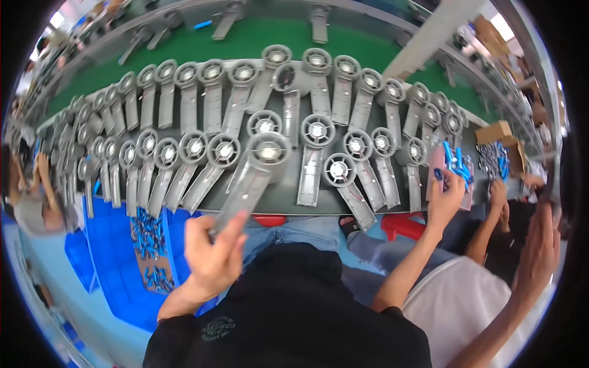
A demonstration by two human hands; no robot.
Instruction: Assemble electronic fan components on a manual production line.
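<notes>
My left hand (215, 253) is closed round the lower end of the handle of a grey handheld-fan casing (245, 184). This casing is raised over the bench edge, its round head away from me, and looks slightly blurred. Off to the right, my right hand (446, 197) is at a pink tray (468, 199) of blue cylindrical batteries (457, 161). Its fingers are bent round a blue battery, partly hidden by the hand. Closest to the held casing lies another open fan casing (224, 150), with a motor in its ring and a hollow handle.
Two rows of similar casings (316, 130) cover the bench. Behind it runs a green conveyor (276, 34). Blue bins (113, 257) with batteries stand at lower left. Co-workers' hands (540, 245) are at right, another person (40, 202) at left. A red stool (402, 227) sits below.
</notes>
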